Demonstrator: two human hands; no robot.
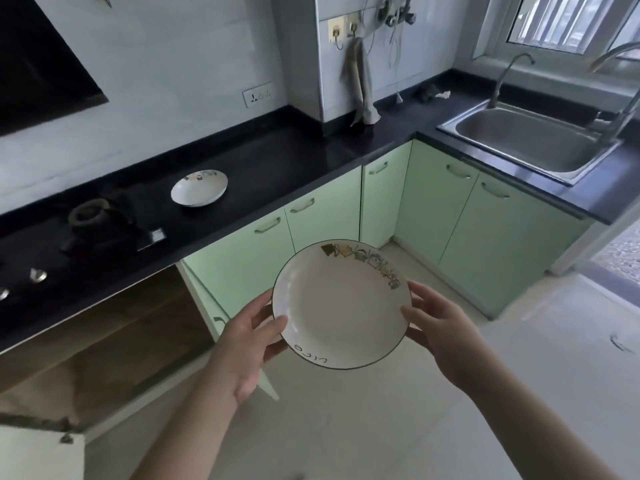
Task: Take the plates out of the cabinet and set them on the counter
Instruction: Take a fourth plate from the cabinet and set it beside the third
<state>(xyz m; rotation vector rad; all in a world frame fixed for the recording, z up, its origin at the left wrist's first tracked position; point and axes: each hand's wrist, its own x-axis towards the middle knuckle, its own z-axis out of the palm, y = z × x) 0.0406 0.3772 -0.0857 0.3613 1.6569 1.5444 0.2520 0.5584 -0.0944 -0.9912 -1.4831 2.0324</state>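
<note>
A white plate point(341, 306) with a dark rim and a coloured pattern along its far edge is held level in front of me, above the floor. My left hand point(247, 344) grips its left edge and my right hand point(438, 332) grips its right edge. A second, similar white plate point(199, 188) lies on the black counter point(294, 150) to the upper left of the held one. Below the counter at the left, a cabinet point(114, 327) stands open with its wooden inside showing; its contents are not visible.
A gas hob with a burner point(88, 216) sits on the counter left of the resting plate. A steel sink point(526, 140) with taps is at the right. Green cabinet doors point(322, 223) run under the counter. A cloth point(360, 81) hangs by the corner wall.
</note>
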